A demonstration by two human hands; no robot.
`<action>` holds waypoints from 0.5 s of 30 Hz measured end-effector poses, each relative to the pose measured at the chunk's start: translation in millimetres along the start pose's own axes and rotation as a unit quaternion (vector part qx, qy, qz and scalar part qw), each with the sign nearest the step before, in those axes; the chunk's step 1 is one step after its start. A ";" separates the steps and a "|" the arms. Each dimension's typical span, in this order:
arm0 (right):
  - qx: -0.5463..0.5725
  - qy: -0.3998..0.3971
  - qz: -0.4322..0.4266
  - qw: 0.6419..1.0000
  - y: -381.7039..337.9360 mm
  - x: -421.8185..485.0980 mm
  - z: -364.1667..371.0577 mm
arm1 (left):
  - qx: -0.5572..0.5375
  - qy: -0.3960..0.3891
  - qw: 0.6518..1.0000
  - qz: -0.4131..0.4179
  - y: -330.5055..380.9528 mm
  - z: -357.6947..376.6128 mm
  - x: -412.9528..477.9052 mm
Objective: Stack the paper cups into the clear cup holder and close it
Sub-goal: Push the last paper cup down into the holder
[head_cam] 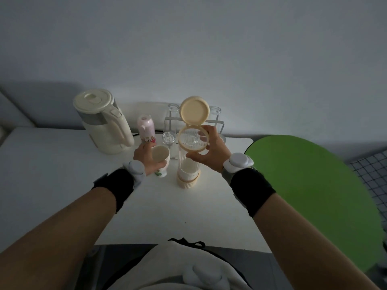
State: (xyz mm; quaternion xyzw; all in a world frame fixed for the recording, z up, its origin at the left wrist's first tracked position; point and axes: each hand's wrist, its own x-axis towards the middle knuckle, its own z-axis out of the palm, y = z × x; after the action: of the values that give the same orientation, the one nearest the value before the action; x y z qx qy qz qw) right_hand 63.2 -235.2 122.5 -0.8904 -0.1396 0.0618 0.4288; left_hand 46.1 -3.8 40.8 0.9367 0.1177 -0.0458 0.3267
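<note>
A clear cup holder [187, 164] with a cream base stands upright on the white table [62, 164]. Its cream hinged lid [194, 110] is flipped open and stands up behind the mouth. White paper cups sit stacked low inside the tube. My right hand [211, 149] grips the holder around its top rim. Just left of the holder, my left hand [146, 159] holds a paper cup [160, 159] with a printed pattern, upright and close above or on the table.
A cream electric kettle [102, 124] stands at the back left. A small pink bottle [146, 130], a glass [168, 139] and a wire rack [217, 124] with glasses sit behind the holder. A green round surface [314, 195] lies to the right.
</note>
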 end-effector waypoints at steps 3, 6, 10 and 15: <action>-0.006 -0.001 -0.006 1.000 1.1 0.2 0.5 | -0.014 -0.021 1.000 0.014 -6.8 -8.9 -5.0; -0.004 -0.001 -0.016 1.000 2.3 -0.2 0.4 | -0.058 -0.036 0.998 0.016 4.8 -30.5 -20.7; -0.013 0.000 -0.023 1.000 2.0 1.8 0.8 | -0.101 0.003 0.993 0.056 36.3 -70.7 -41.6; -0.001 -0.001 -0.026 1.000 2.9 0.5 -0.8 | -0.091 0.062 0.985 0.133 73.7 -115.7 -61.1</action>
State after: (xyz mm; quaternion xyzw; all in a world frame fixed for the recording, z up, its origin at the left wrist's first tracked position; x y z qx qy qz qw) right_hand 64.4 -237.4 120.8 -0.8867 -0.1631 0.0518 0.4295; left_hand 6.4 0.7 185.6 0.9113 0.0162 0.0670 0.4060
